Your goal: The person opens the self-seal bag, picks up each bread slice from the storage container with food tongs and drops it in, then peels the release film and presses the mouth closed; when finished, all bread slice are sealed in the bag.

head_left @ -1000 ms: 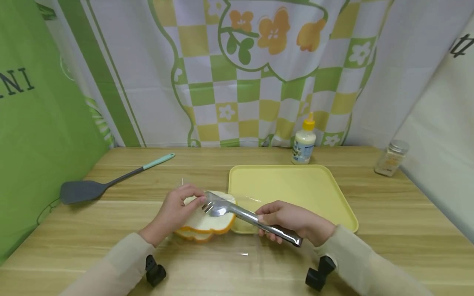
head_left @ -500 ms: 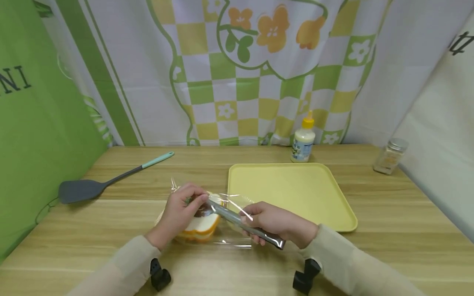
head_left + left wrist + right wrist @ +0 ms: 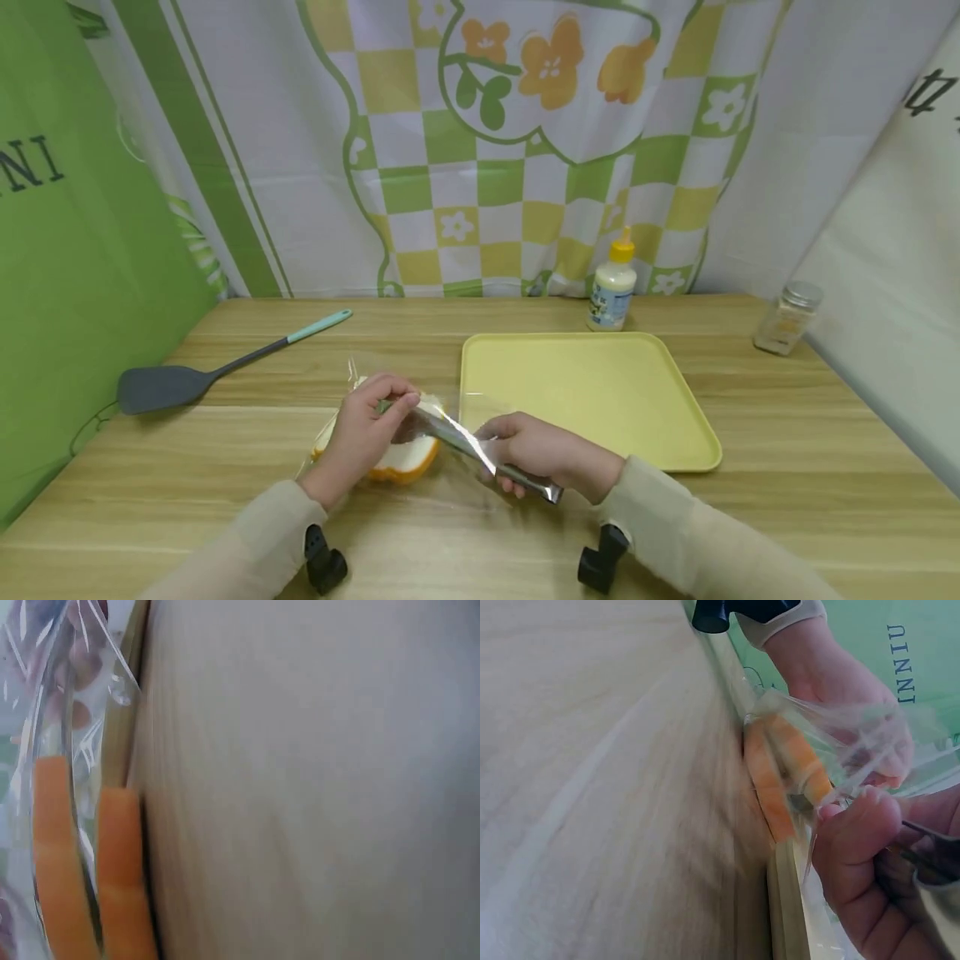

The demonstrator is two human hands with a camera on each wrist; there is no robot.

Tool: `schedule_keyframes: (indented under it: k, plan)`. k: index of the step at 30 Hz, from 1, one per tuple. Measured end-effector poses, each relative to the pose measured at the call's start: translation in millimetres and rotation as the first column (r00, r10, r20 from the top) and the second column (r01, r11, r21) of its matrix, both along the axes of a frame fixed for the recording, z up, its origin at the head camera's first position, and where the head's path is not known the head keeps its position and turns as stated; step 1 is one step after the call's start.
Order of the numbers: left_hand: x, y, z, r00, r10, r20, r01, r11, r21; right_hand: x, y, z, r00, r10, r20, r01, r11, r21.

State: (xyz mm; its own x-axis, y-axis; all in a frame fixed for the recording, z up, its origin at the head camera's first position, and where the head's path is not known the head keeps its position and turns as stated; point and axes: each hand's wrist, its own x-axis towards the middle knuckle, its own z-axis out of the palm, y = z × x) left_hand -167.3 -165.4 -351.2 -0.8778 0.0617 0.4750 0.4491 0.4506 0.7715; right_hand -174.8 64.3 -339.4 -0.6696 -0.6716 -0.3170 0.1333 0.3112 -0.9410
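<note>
My left hand (image 3: pixel 363 433) pinches the edge of a clear plastic bag (image 3: pixel 468 492) with thumb and fingertips over the bread. Metal tongs (image 3: pixel 468 444) are gripped in my right hand (image 3: pixel 551 450), slanting toward the left hand; their tips are hidden behind it and the shiny film. A white bread slice (image 3: pixel 411 457) with an orange crust shows below the left fingers. From the left wrist, two crust edges (image 3: pixel 56 855) stand side by side with a gap. The right wrist view shows the bread slices (image 3: pixel 802 761) inside the film, with the right thumb (image 3: pixel 874 814) close by.
A yellow tray (image 3: pixel 585 392) lies behind and right of the hands. Beyond it stands a yellow-capped squeeze bottle (image 3: pixel 611 292). At the far right is a glass shaker jar (image 3: pixel 787 318). A grey spatula (image 3: pixel 168 389) with a mint handle lies at the left.
My right hand and the tongs have moved left, closer to the left hand, and the tong tips have gone out of sight. The bread has shifted left beneath the left hand.
</note>
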Motion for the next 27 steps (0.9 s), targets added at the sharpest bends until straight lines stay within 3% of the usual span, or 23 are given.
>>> schedule_keyframes:
  k: [4, 6, 11, 23, 27]
  plan:
    - [-2.4, -6.7, 4.6, 0.996, -0.052, 0.076, 0.056, 0.997, -0.057, -4.5, 3.1, 1.1, 0.999, 0.032, 0.005, -0.032, 0.999, -0.014]
    - [-3.9, -11.0, 6.5, 0.995, -0.054, 0.083, 0.062, 0.993, -0.099, -6.8, 8.0, 2.3, 0.998, 0.064, 0.026, -0.063, 0.997, -0.042]
    - [-6.7, -20.2, 9.8, 0.998, -0.003, 0.059, 0.013, 0.985, -0.172, -8.7, 28.0, 8.8, 0.993, 0.118, 0.023, -0.116, 0.991, -0.068]
    - [-7.8, -25.8, 10.3, 1.000, 0.026, 0.010, -0.024, 0.986, -0.166, -3.8, 70.4, 16.9, 0.996, 0.089, -0.014, -0.089, 0.996, -0.004]
    - [-7.4, -20.8, 6.4, 1.000, -0.008, 0.001, 0.008, 0.989, -0.150, 0.2, 76.1, 15.0, 0.998, 0.055, -0.007, -0.056, 0.998, -0.008]
